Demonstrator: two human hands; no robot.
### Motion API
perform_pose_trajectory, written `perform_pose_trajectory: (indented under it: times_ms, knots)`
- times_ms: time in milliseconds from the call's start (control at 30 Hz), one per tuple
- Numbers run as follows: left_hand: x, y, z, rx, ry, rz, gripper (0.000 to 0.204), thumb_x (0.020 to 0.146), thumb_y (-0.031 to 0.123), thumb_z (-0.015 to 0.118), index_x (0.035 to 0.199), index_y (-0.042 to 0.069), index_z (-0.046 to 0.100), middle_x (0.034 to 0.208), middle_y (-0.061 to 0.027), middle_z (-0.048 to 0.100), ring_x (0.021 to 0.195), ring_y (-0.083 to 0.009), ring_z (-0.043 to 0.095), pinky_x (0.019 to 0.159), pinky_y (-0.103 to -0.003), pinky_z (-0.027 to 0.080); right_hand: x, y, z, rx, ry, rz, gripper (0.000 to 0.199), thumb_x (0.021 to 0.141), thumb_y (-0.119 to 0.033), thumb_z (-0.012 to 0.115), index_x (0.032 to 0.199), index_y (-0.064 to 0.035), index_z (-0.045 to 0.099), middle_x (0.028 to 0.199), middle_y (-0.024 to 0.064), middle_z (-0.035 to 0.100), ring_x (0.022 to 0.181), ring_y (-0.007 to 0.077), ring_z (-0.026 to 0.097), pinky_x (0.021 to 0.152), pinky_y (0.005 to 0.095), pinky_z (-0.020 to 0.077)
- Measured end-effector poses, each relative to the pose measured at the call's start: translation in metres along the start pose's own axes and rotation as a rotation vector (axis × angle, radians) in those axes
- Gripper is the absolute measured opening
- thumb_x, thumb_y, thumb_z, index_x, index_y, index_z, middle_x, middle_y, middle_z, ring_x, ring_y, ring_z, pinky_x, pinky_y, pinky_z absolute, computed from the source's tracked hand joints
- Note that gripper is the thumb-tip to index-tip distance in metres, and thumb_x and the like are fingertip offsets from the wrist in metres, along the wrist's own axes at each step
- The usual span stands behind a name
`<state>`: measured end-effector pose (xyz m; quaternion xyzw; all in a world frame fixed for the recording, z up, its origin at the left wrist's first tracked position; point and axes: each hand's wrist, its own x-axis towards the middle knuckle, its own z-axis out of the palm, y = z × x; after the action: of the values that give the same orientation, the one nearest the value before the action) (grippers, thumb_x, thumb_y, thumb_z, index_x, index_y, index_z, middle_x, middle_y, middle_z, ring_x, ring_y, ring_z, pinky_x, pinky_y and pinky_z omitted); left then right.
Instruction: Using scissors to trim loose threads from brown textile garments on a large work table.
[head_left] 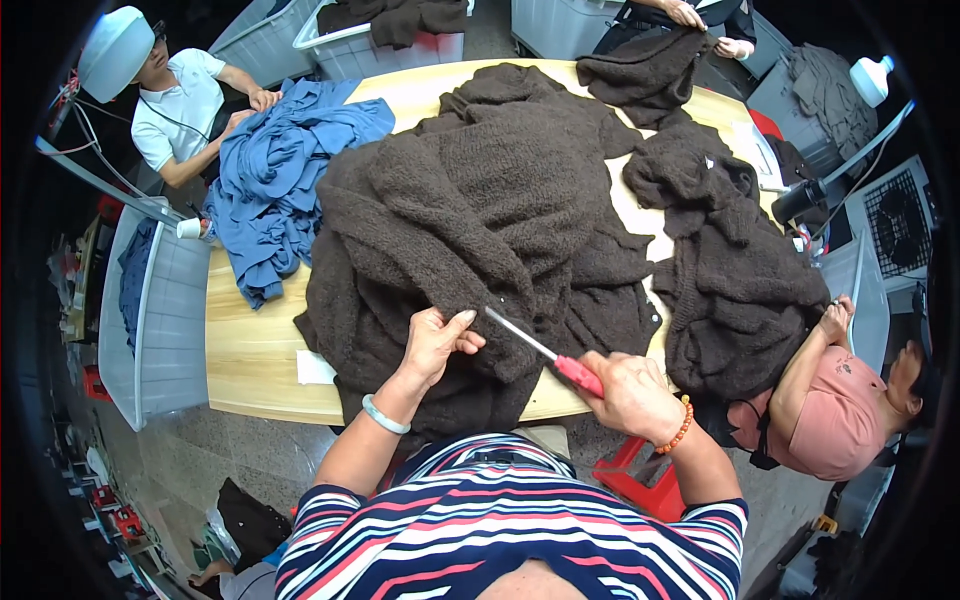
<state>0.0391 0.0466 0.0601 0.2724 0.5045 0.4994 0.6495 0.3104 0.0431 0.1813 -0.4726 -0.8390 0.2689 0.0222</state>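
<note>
A large heap of dark brown knit garments [490,180] covers the middle of the table in front of me. My left hand [435,345] is closed at the heap's near side, thumb and fingers pinching a fold of the knit. In my right hand [635,395] is a tool with a red handle and a long, thin metal shaft [540,348]. Its shaft points up and left, and the tip touches or nearly touches the knit beside my left thumb. I cannot make out the tip's shape. Small pale specks lie on the knit near it.
Blue garments [275,170] lie at the left by a person in white [190,110]. More brown knits [735,290] lie near a person in pink [825,410]. Another person handles a brown piece [650,70] at the far edge. Grey bins [165,320] surround the wooden table [260,370].
</note>
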Motion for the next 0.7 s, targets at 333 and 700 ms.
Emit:
perform_pose_trajectory:
  times_ms: [333,700]
  knots:
    - [-0.012,-0.016,0.004,0.027,-0.033,-0.125,0.028,0.091,0.013,0.066,0.114,0.0,0.057,0.094,-0.009,0.068,0.07,-0.0174,0.069,0.06,-0.023,0.053,-0.041,0.009,0.005,-0.093,-0.08,0.043,0.023,0.083,-0.025,0.065,0.094,-0.0056,0.06,0.065,0.0153,0.063,0.066,0.0325,0.065,0.067,0.0433,0.0507]
    - [-0.017,-0.028,-0.004,-0.047,-0.06,-0.077,0.027,0.092,0.006,0.063,0.117,0.003,0.055,0.093,-0.0077,0.066,0.068,-0.0174,0.065,0.06,-0.027,0.056,-0.052,0.01,0.018,-0.033,-0.053,0.027,0.021,0.081,-0.023,0.066,0.09,-0.0047,0.059,0.066,0.0158,0.063,0.068,0.0329,0.065,0.062,0.0442,0.0511]
